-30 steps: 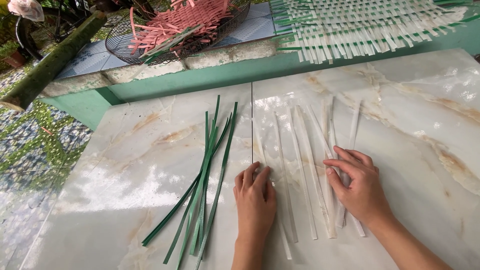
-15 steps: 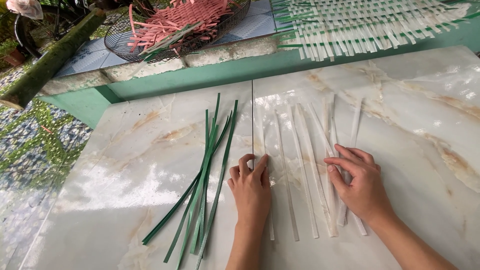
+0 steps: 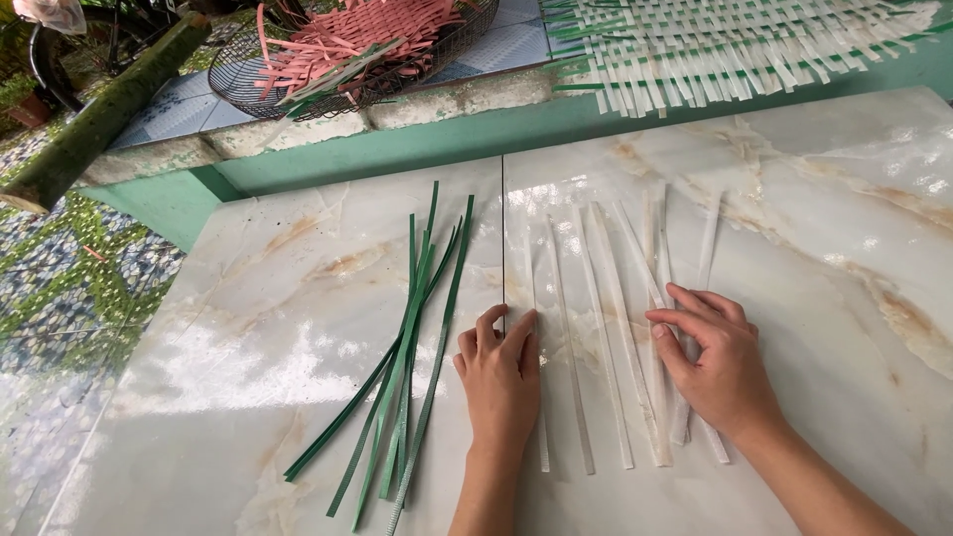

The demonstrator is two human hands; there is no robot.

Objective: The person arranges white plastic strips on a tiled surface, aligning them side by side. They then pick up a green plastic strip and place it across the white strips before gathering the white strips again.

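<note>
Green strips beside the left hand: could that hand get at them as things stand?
Probably yes. The left hand lies flat on the marble table just right of the green strips, with nothing between them.

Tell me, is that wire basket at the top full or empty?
Full. The wire basket is heaped with pink strips, plus a few green ones, rising above its rim.

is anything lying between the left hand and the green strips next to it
Nothing visible does. The left hand lies flat on the marble table, fingers on a white strip, and the bundle of green strips lies just to its left. Only bare tabletop shows in the narrow gap between them.
</note>
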